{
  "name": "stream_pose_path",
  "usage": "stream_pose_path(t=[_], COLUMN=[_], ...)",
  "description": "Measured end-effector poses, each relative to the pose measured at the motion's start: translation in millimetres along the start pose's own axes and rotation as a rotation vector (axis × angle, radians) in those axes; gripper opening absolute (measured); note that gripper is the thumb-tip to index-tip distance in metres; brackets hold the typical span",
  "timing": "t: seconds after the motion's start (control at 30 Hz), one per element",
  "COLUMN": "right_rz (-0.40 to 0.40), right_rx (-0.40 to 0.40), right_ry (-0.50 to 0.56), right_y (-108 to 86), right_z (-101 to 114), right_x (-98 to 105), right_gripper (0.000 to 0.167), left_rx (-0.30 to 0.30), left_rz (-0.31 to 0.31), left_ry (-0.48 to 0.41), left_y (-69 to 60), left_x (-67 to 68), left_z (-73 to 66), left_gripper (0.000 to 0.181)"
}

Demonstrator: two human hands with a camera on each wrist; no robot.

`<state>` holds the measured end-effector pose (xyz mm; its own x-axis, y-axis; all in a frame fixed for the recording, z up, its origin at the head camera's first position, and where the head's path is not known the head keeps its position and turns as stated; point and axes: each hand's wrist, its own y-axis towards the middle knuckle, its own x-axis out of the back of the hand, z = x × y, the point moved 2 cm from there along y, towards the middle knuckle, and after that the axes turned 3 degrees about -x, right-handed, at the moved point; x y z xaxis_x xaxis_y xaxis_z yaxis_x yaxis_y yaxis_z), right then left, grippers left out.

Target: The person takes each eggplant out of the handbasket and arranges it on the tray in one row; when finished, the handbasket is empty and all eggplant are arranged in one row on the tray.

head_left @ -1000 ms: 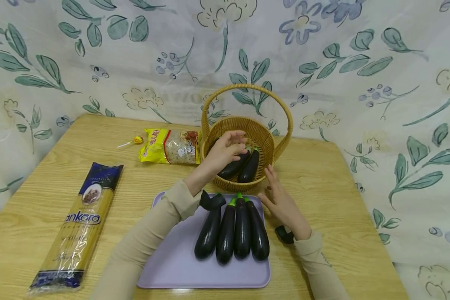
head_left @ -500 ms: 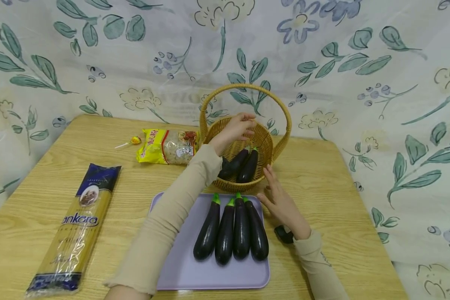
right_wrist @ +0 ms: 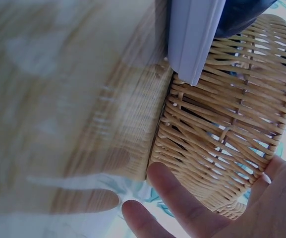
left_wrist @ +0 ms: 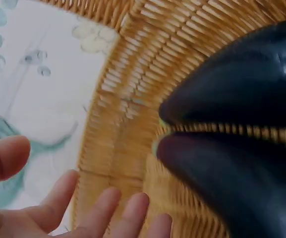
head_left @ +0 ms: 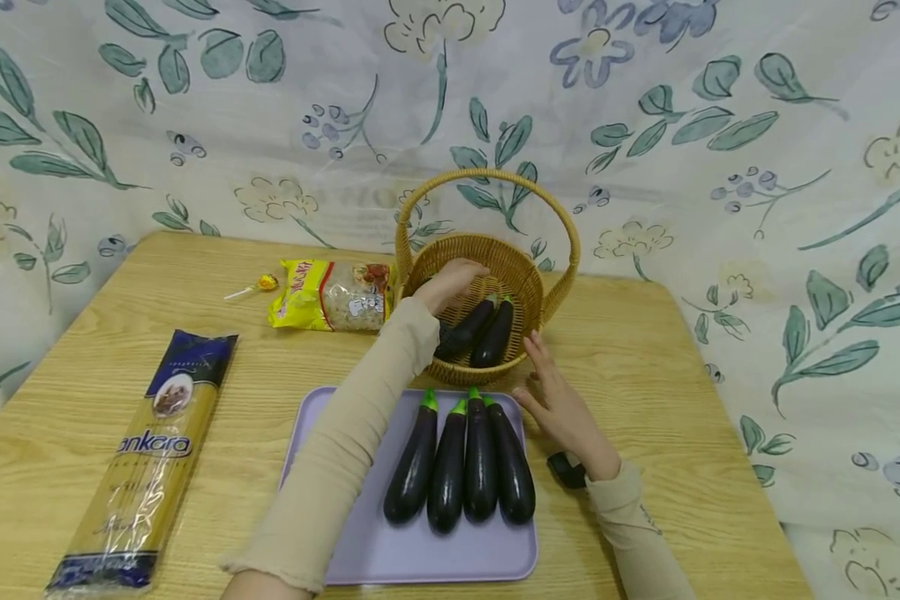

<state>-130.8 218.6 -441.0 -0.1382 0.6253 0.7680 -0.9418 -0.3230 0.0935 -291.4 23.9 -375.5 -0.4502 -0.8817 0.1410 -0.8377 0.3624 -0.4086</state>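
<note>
My left hand [head_left: 453, 282] is over the left side of the wicker basket [head_left: 527, 287], below its tall handle. In the left wrist view that hand [left_wrist: 58, 213] has parted fingers with nothing between them. Two dark eggplants [left_wrist: 242, 79] lie beyond the fingertips in the basket. A speck of green shows beside the left hand; what lies beneath it is hidden. With fingers extended, my right hand [head_left: 566, 408] touches the basket's right front side, as the right wrist view shows at the wicker wall [right_wrist: 227, 114]. Several eggplants [head_left: 445, 475] lie side by side on the lilac tray [head_left: 427, 562].
A yellow-and-clear food packet [head_left: 341, 296] lies against the basket's left side. Left of it is a lollipop [head_left: 266, 283], and a spaghetti pack [head_left: 146, 458] lies on the left of the wooden table [head_left: 667, 375]. A flowered cloth [head_left: 307, 83] hangs behind.
My left hand reached farther over the basket, rose near its back, then came down at the left inside. The right hand stayed at the basket's side. The eggplants have not visibly moved.
</note>
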Motion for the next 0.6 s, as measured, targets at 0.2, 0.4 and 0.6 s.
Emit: stream_pose_path(t=[0.2,0.4,0.6], right_rz=[-0.009,-0.003,-0.015], right_rx=[0.012,0.017,0.024], right_ry=[0.001,0.008,0.005], right_y=[-0.9,0.0,1.5], right_z=[1,-1,-2], right_x=[0,-2,-1], right_gripper=[0.075,0.075,0.073], left_rx=[0.115,0.164,0.195], left_rz=[0.043,0.089,0.099], left_ry=[-0.033,-0.061,-0.028], left_y=[1.4,2.9,2.7], left_x=[6.6,1.6,-4.9], left_z=[14.5,21.5,23.2], left_gripper=[0.059,0.055,0.057])
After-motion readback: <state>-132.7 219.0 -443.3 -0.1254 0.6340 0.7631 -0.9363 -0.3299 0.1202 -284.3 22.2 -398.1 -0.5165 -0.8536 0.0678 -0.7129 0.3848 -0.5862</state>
